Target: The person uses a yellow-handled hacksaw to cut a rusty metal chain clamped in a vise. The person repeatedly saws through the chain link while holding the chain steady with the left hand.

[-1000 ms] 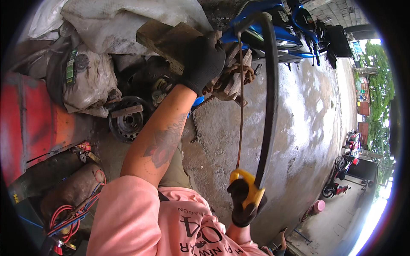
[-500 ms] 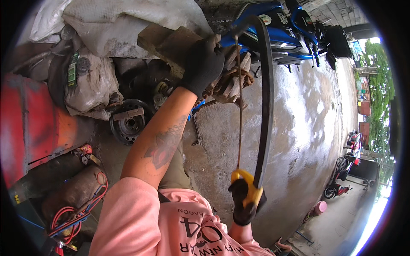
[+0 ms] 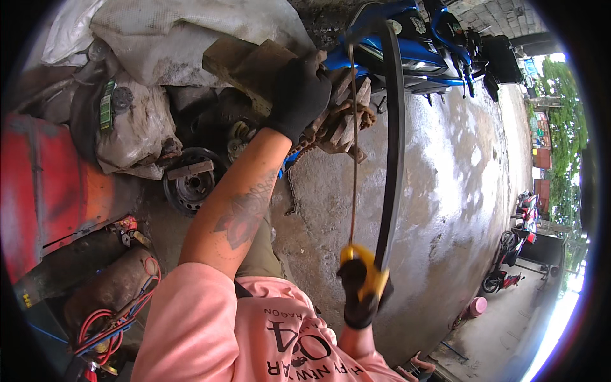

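Observation:
My right hand (image 3: 364,299), in a black glove, is closed around the yellow handle (image 3: 375,281) of a bow saw (image 3: 396,146). The saw has a black curved frame and a thin brownish blade (image 3: 354,191), which runs away from me. Its far part passes against a rough stack of wooden pieces (image 3: 344,121). My left hand (image 3: 298,95), gloved in black too, grips a wooden block (image 3: 248,67) beside that stack, with its fingertips hidden on the far side. A rusty chain (image 3: 366,118) shows around the pieces.
A blue motorcycle (image 3: 414,51) stands at the far side. On the left are a wheel rim (image 3: 194,183), a red metal panel (image 3: 57,184), plastic sacks (image 3: 197,32) and coiled hoses (image 3: 102,331). Parked motorbikes (image 3: 509,254) and a pink bucket (image 3: 476,307) are at the right.
The saw and my right hand have shifted slightly away from me and a little left, with the blade sliding along the wood. My left hand stays almost in place.

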Demonstrator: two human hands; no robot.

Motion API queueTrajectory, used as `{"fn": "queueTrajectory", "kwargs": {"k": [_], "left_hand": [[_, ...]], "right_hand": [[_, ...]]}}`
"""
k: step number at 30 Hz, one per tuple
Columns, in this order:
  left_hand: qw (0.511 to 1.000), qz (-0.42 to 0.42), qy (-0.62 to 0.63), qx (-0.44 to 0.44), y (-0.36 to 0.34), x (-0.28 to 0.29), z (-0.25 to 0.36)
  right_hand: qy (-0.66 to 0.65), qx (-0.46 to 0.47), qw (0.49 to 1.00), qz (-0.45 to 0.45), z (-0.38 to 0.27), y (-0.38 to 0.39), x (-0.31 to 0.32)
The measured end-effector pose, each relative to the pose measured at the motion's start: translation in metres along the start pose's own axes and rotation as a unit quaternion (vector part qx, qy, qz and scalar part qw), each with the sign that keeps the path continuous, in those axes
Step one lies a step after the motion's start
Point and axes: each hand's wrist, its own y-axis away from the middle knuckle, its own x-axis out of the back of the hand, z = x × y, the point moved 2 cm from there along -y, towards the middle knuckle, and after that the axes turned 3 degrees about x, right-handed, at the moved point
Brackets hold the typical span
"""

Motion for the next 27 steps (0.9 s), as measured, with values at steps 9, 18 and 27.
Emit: {"fn": "queueTrajectory", "kwargs": {"k": [9, 18, 27], "left_hand": [[0.995, -0.070, -0.017, 0.065, -0.004, 0.008, 0.009], [0.992, -0.106, -0.015, 0.063, -0.004, 0.013, 0.014], [0.997, -0.047, -0.001, 0.055, -0.004, 0.007, -0.008]], "right_hand": [[-0.019, 0.103, 0.994, -0.034, 0.010, -0.121, -0.045], [0.024, -0.084, 0.996, 0.005, -0.017, 0.028, 0.008], [-0.035, 0.064, 0.996, -0.049, -0.006, -0.119, -0.051]]}}
